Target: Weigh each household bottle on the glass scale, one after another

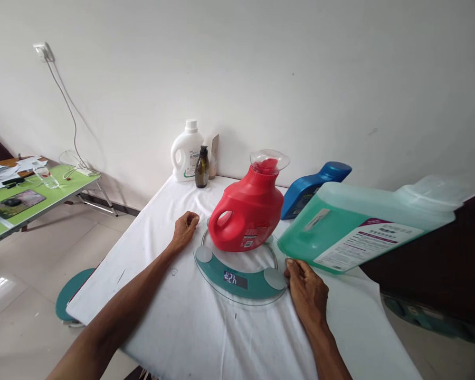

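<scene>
A round glass bathroom scale (257, 281) with a green band and a digital display lies on the white cloth. My left hand (185, 231) is closed at its left edge, fingertips pinched together at the rim. On the right rim, my right hand (309, 291) pinches the glass between thumb and fingers. A red detergent jug (247, 211) with a clear cap stands tilted on the scale between my hands. Beside my right hand is a large translucent jug (352, 227) of green liquid, leaning right. Behind it, a blue bottle (311, 190) also leans right.
A white detergent jug (188, 153), a dark pump bottle (201, 169) and a tan package (213, 158) stand at the table's back, by the wall. Further left, a green table (59, 198) carries papers and a mouse. A round teal stool (73, 295) is below the left edge.
</scene>
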### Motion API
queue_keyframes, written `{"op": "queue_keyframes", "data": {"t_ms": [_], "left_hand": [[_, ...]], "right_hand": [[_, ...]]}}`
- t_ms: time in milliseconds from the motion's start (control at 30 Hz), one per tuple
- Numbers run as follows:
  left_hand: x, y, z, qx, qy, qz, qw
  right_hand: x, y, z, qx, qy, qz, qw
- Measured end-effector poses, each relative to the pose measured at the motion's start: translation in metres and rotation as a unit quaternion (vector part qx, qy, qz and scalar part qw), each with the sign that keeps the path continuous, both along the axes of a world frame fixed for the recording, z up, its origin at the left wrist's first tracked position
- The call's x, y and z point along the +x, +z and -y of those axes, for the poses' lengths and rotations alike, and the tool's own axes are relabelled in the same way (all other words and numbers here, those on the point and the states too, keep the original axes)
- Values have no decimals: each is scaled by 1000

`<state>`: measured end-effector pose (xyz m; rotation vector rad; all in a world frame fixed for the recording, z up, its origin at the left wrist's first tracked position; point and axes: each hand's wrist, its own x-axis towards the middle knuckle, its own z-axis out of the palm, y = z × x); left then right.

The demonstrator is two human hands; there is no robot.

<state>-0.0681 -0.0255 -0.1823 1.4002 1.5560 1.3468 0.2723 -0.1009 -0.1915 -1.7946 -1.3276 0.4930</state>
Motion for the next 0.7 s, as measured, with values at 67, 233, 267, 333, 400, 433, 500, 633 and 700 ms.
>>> {"op": "queue_keyframes", "data": {"t_ms": [67, 233, 267, 333, 400, 433, 500, 633, 700], "left_hand": [[-1, -1, -1, -3, -2, 0, 1000], [-2, -5, -4, 0, -12, 1, 1000], [-2, -5, -5, 3, -15, 1, 1000], [-2, -6, -5, 7, -20, 2, 1000], [-3, -6, -6, 6, -22, 0, 1000], [-3, -6, -6, 4, -22, -2, 1000], [-3, -6, -6, 2, -20, -6, 1000], [-3, -7, -8, 5, -20, -9, 1000], [-3, -8, -8, 6, -20, -10, 1000]], "right_hand": [[-1, 1, 1, -10, -5, 0, 1000], [-3, 2, 2, -12, -9, 0, 1000], [-3, 2, 3, -11, -9, 0, 1000], [-3, 3, 3, -9, -5, 0, 1000], [-4, 4, 4, -13, -2, 2, 1000], [-4, 5, 4, -17, -2, 2, 1000], [-5, 7, 4, -24, -5, 0, 1000], [-7, 8, 4, -27, -7, -6, 1000], [-7, 8, 4, -27, -9, -8, 1000]]}}
